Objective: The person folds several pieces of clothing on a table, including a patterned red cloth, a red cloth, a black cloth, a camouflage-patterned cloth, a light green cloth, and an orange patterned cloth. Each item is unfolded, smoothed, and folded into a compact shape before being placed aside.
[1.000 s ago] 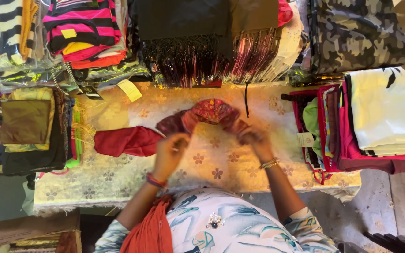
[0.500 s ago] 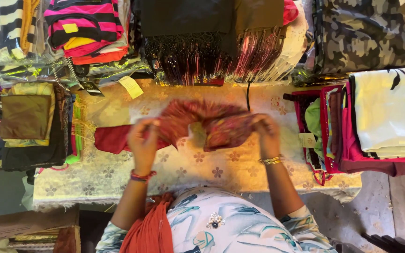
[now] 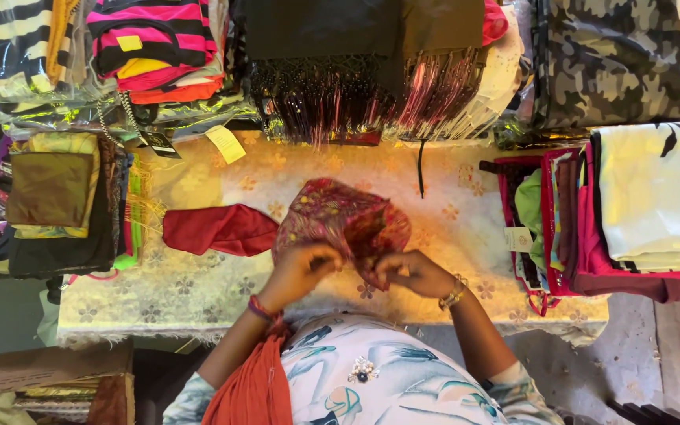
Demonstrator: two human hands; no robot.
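Bunching patterned red cloth (image 3: 344,224): hands now close together near body, were spread wide half second back, so cloth gathers into loose heap on tabletop (image 3: 198,291). Left hand (image 3: 301,267) pinching near edge; right hand (image 3: 407,271) pinching same edge, just beside. Plain red cloth (image 3: 218,230) touching heap at left. Folded stack (image 3: 53,201) far left, fringed scarves (image 3: 356,86) behind, pink-white pile (image 3: 639,212) right; all crowd work area.

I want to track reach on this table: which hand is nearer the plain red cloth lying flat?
Left. The left hand grips the patterned cloth just right of the plain red cloth; the right hand is farther right.
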